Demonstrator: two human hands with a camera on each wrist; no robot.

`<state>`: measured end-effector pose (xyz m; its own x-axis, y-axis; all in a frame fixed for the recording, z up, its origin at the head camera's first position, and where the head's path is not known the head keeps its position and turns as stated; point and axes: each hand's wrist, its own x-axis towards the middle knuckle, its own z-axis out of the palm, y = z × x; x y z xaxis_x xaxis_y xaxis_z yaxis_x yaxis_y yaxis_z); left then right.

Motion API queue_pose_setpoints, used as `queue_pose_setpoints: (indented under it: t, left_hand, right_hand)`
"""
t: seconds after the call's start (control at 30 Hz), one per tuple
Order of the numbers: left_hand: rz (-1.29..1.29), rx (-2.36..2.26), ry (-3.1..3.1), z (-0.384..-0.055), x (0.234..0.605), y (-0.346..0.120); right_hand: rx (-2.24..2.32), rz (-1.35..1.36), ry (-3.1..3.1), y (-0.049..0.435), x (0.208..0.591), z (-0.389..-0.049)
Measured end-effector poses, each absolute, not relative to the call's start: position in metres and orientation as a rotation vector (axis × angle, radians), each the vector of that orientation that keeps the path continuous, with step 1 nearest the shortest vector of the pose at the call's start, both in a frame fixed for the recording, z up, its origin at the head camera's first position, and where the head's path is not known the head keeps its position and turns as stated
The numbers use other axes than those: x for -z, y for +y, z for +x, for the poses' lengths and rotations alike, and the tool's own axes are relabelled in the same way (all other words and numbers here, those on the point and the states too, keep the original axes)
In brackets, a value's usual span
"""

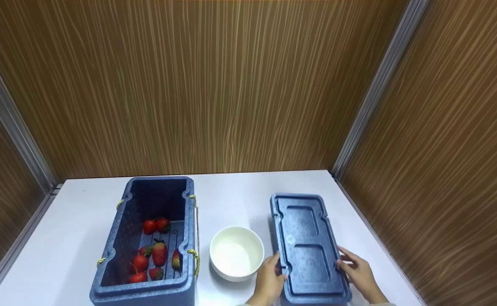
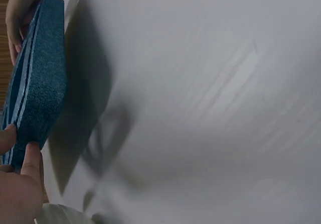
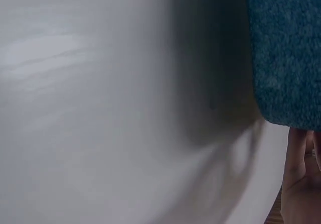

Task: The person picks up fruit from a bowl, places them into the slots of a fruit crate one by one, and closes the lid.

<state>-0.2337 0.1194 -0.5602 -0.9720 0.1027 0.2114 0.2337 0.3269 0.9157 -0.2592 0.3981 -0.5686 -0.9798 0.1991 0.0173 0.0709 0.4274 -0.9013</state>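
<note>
Both hands grip a blue foam box lid (image 1: 312,240) by its long sides, over the right part of the table. My left hand (image 1: 269,278) holds the lid's left edge near its front, thumb on the rim and fingers at the side. The right hand (image 1: 359,274) pinches the opposite edge. In the left wrist view the lid (image 2: 47,73) hangs tilted above the white surface, casting a dark shadow. Its speckled end (image 3: 288,53) shows close up in the right wrist view, with the right hand's fingers (image 3: 297,151) below it.
An uncovered blue foam box (image 1: 146,290) with yellow rope loops stands at the left. Inside lie several strawberries (image 1: 159,254) and round red fruits (image 1: 149,227). A white bowl (image 1: 236,255) sits between box and lid, close beside my left hand. Wood-grain panels (image 1: 214,89) enclose the table.
</note>
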Motion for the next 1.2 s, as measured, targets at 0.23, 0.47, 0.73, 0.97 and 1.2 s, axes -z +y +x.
queue_pose_setpoints:
  t: [0.23, 0.47, 0.73, 0.97, 1.2]
  left_hand:
    - [-0.277, 1.726, -2.44, -0.25, 0.533, 0.112]
    - [-0.24, 1.682, -2.423, -0.267, 0.503, 0.101]
    - [-0.19, 1.583, -2.382, -0.289, 0.472, 0.086]
    - [-0.167, 1.644, -2.321, -0.303, 0.443, 0.068]
    - [-0.032, 1.898, -2.229, -0.311, 0.41, 0.051]
  right_hand:
    - [-1.602, -0.107, -2.459, 0.389, 0.545, -0.279]
    - [-1.595, 0.039, -2.402, 0.376, 0.519, -0.3]
    - [-1.559, 0.234, -2.306, 0.346, 0.483, -0.315]
    - [-1.692, 0.408, -2.105, 0.322, 0.468, -0.332]
    - [-1.865, 0.52, -2.069, 0.317, 0.46, -0.344]
